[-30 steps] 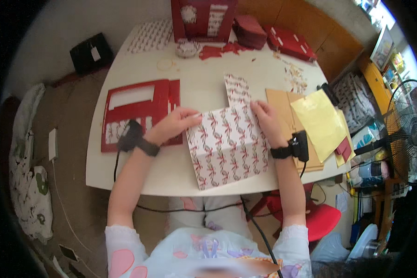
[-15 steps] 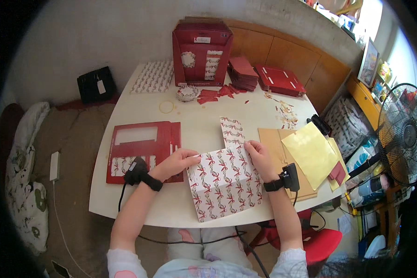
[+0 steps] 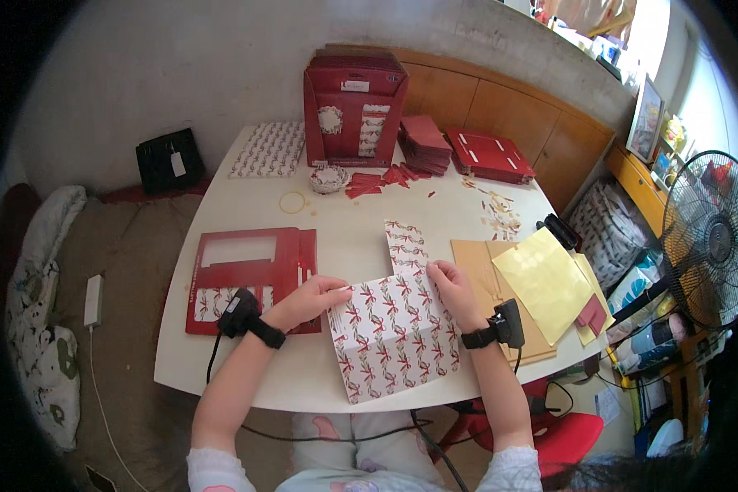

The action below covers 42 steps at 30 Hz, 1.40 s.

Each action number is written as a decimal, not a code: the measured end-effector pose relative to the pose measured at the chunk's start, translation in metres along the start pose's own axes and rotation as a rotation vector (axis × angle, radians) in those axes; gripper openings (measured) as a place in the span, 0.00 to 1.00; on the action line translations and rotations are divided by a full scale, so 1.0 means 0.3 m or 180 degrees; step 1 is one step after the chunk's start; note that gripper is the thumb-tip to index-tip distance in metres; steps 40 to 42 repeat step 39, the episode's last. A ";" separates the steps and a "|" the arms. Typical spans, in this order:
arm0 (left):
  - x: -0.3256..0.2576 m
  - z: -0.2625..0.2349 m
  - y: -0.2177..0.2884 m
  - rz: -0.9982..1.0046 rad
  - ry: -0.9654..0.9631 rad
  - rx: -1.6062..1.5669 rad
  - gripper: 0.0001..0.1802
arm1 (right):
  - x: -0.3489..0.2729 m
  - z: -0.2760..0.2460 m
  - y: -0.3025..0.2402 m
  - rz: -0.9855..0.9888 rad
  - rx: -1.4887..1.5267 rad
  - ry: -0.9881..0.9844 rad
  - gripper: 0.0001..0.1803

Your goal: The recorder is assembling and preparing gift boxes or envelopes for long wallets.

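A white patterned card sheet [image 3: 398, 340], printed with red bows and green garlands, is held near the table's front edge. It has a fold across it and a narrow flap standing up at its far side. Pinching its upper left corner is my left hand [image 3: 310, 300], thumb on top. My right hand [image 3: 455, 293] grips the upper right edge, close to the flap. Both hands are closed on the sheet; the fingers beneath it are hidden. Left of my left hand lies a flat red cardboard package [image 3: 250, 275] with a window. Beside my right hand is brown cardboard [image 3: 471, 258].
Yellow sheets [image 3: 545, 283] lie on the brown cardboard. At the back of the white table [image 3: 344, 221] stand a red display box [image 3: 354, 107], stacked red cards [image 3: 425, 143] and a red pile [image 3: 492, 156]. Paper scraps [image 3: 500, 213] are scattered at right. A fan [image 3: 713, 234] stands beyond.
The whole view has shifted slightly, so the table sits a little lower. Both hands keep their hold on the patterned sheet, which has hardly moved relative to the table.
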<state>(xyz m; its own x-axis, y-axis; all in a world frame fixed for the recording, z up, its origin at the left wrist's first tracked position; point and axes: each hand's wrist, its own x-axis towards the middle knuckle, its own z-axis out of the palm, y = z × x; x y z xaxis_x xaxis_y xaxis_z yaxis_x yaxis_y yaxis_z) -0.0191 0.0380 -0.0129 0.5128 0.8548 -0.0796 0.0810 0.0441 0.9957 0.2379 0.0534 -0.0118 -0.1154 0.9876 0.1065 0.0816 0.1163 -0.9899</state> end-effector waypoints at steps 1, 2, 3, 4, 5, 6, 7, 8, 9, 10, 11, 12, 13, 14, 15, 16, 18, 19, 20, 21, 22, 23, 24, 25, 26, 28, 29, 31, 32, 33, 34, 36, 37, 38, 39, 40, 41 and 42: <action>-0.001 -0.001 0.000 0.0007 -0.0001 0.0009 0.15 | -0.003 0.002 -0.008 -0.0003 0.0003 -0.0004 0.14; -0.003 -0.001 -0.001 0.0007 0.0004 0.0012 0.15 | -0.005 0.005 -0.015 0.0002 -0.0002 -0.0006 0.14; -0.003 0.000 -0.001 -0.0002 -0.0022 -0.0023 0.15 | -0.006 0.005 -0.018 0.0008 -0.0010 -0.0004 0.14; -0.002 0.000 -0.001 -0.0010 -0.0049 -0.0059 0.15 | -0.004 0.005 -0.014 0.0005 -0.0009 -0.0004 0.14; -0.002 0.000 0.000 -0.0009 -0.0048 -0.0057 0.15 | -0.001 0.004 -0.006 -0.0036 0.0021 0.0007 0.14; -0.001 0.000 0.000 0.0010 -0.0028 -0.0030 0.15 | 0.000 0.002 -0.001 -0.0077 0.0049 0.0018 0.14; -0.001 0.000 0.000 0.0029 -0.0008 -0.0003 0.15 | -0.001 0.000 -0.003 -0.0079 0.0049 0.0019 0.14; 0.000 0.001 -0.002 0.0031 -0.0009 -0.0002 0.15 | -0.002 -0.003 -0.005 -0.0025 -0.0006 -0.0002 0.14; 0.000 -0.001 -0.006 0.0038 0.0012 -0.0011 0.15 | -0.001 -0.003 -0.007 0.0024 -0.0058 -0.0028 0.14; -0.001 -0.002 -0.007 0.0046 0.0032 -0.0021 0.15 | -0.002 -0.002 -0.012 0.0019 -0.0055 -0.0033 0.14; -0.003 -0.002 -0.005 0.0048 0.0038 -0.0016 0.15 | -0.005 0.000 -0.019 0.0039 -0.0072 -0.0054 0.14; -0.004 -0.001 -0.001 0.0021 0.0032 -0.0009 0.15 | -0.007 0.000 -0.022 0.0059 -0.0090 -0.0073 0.15; -0.004 0.001 0.001 -0.0008 0.0027 -0.0003 0.15 | -0.007 -0.001 -0.022 0.0053 -0.0089 -0.0074 0.15; -0.004 0.001 0.001 -0.0004 0.0030 0.0002 0.15 | -0.006 -0.002 -0.021 0.0056 -0.0092 -0.0077 0.15; -0.002 0.001 0.000 0.0000 0.0019 -0.0010 0.15 | -0.007 -0.003 -0.020 0.0061 -0.0097 -0.0075 0.15; -0.001 0.002 -0.002 0.0004 0.0007 -0.0022 0.15 | -0.007 -0.003 -0.018 0.0058 -0.0097 -0.0073 0.15; 0.000 0.002 -0.004 0.0011 -0.0001 -0.0023 0.15 | -0.007 -0.002 -0.015 0.0039 -0.0128 -0.0038 0.15; 0.000 0.002 -0.005 0.0016 -0.0008 -0.0026 0.15 | -0.008 0.000 -0.017 0.0039 -0.0126 -0.0041 0.15; -0.001 0.002 -0.003 0.0014 -0.0006 -0.0025 0.15 | -0.009 0.002 -0.021 0.0048 -0.0132 -0.0019 0.15; -0.002 0.003 0.000 0.0015 -0.0007 -0.0025 0.15 | -0.010 0.003 -0.023 0.0058 -0.0140 0.0006 0.15; -0.002 0.003 0.001 0.0016 -0.0008 -0.0025 0.15 | -0.009 0.004 -0.022 0.0060 -0.0141 0.0006 0.15; -0.001 0.002 0.001 0.0016 -0.0009 -0.0027 0.15 | -0.008 0.005 -0.019 0.0035 -0.0109 0.0000 0.14; 0.000 0.001 -0.001 0.0012 -0.0027 -0.0043 0.15 | -0.006 0.005 -0.016 0.0010 -0.0076 -0.0008 0.14; 0.001 0.000 -0.003 0.0009 -0.0044 -0.0060 0.15 | -0.004 0.004 -0.014 0.0010 -0.0077 -0.0010 0.14; 0.002 -0.002 -0.005 0.0011 -0.0042 -0.0061 0.15 | -0.003 0.002 -0.012 -0.0010 -0.0087 -0.0033 0.14; 0.005 -0.006 -0.010 0.0030 -0.0052 0.0052 0.15 | -0.002 0.001 -0.013 -0.0029 -0.0102 -0.0057 0.14; 0.005 -0.005 -0.009 0.0034 -0.0051 0.0051 0.15 | -0.003 0.002 -0.017 -0.0038 -0.0106 -0.0047 0.14; 0.005 0.000 -0.006 0.0015 -0.0024 0.0001 0.15 | -0.004 0.002 -0.018 -0.0050 -0.0113 -0.0032 0.15; 0.005 0.001 -0.005 0.0022 -0.0027 0.0002 0.15 | -0.004 0.000 -0.017 -0.0023 -0.0108 -0.0037 0.15; 0.003 0.001 -0.004 0.0017 -0.0018 0.0006 0.15 | -0.006 -0.001 -0.016 0.0002 -0.0102 -0.0040 0.15; 0.002 0.000 -0.004 0.0014 -0.0011 0.0010 0.15 | -0.005 -0.001 -0.014 -0.0006 -0.0104 -0.0032 0.15; 0.002 -0.003 -0.007 -0.0006 -0.0017 0.0040 0.15 | -0.002 0.000 -0.009 -0.0052 -0.0302 -0.0018 0.15; 0.004 -0.005 -0.009 -0.0034 -0.0017 0.0065 0.16 | -0.002 -0.003 -0.008 -0.0061 -0.0314 -0.0004 0.15; 0.006 -0.007 -0.012 -0.0024 -0.0040 0.0123 0.16 | -0.001 -0.005 -0.007 -0.0116 -0.0329 -0.0019 0.15; 0.008 -0.011 -0.016 -0.0022 -0.0057 0.0182 0.16 | 0.000 -0.005 -0.004 -0.0167 -0.0338 -0.0039 0.14; 0.008 -0.011 -0.016 -0.0022 -0.0057 0.0182 0.16 | 0.000 -0.005 -0.004 -0.0167 -0.0338 -0.0039 0.14; 0.008 -0.011 -0.016 -0.0022 -0.0057 0.0182 0.16 | 0.000 -0.005 -0.004 -0.0167 -0.0338 -0.0039 0.14; 0.008 -0.011 -0.016 -0.0022 -0.0057 0.0182 0.16 | 0.000 -0.005 -0.004 -0.0167 -0.0338 -0.0039 0.14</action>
